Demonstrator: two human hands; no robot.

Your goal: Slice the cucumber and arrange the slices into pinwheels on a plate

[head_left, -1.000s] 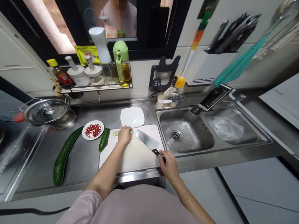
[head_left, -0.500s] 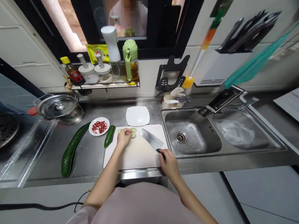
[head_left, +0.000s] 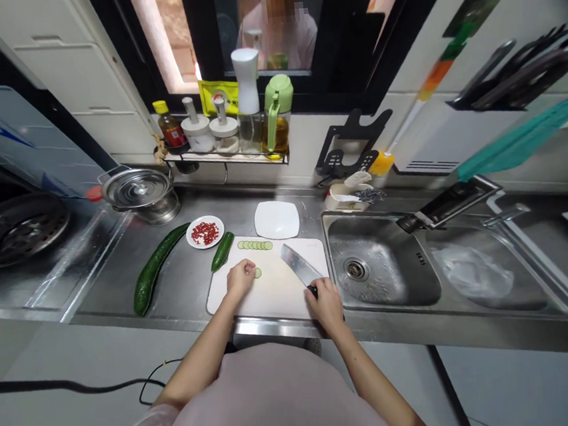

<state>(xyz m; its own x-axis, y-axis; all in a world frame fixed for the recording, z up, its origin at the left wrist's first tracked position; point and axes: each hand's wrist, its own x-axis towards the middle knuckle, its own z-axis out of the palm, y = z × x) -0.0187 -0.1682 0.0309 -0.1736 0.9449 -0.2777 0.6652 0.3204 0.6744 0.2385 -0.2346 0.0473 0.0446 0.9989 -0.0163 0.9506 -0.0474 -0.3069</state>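
My left hand (head_left: 241, 277) is over the left half of a white cutting board (head_left: 282, 293), its fingers closed at the edge of a round cucumber slice (head_left: 257, 273). Behind it, a row of overlapping cucumber slices (head_left: 255, 245) lies along the board's far edge. My right hand (head_left: 327, 301) grips the black handle of a kitchen knife (head_left: 299, 264); the broad blade lies low over the board's right side, pointing away and left. A cut piece of cucumber (head_left: 223, 251) rests at the board's left edge. Farther left lies a long whole cucumber (head_left: 156, 269) on the steel counter.
A small plate of chopped red pieces (head_left: 205, 232) and a white dish (head_left: 276, 220) stand behind the board. At right is a double sink (head_left: 384, 263) with a faucet (head_left: 451, 203). A lidded steel pot (head_left: 144, 196) stands back left, below a rack of condiment bottles (head_left: 226, 135).
My left hand has moved from the row of slices toward me, with one slice now at its fingertips. The row is uncovered. The view has turned slightly; the knife stays in my right hand.
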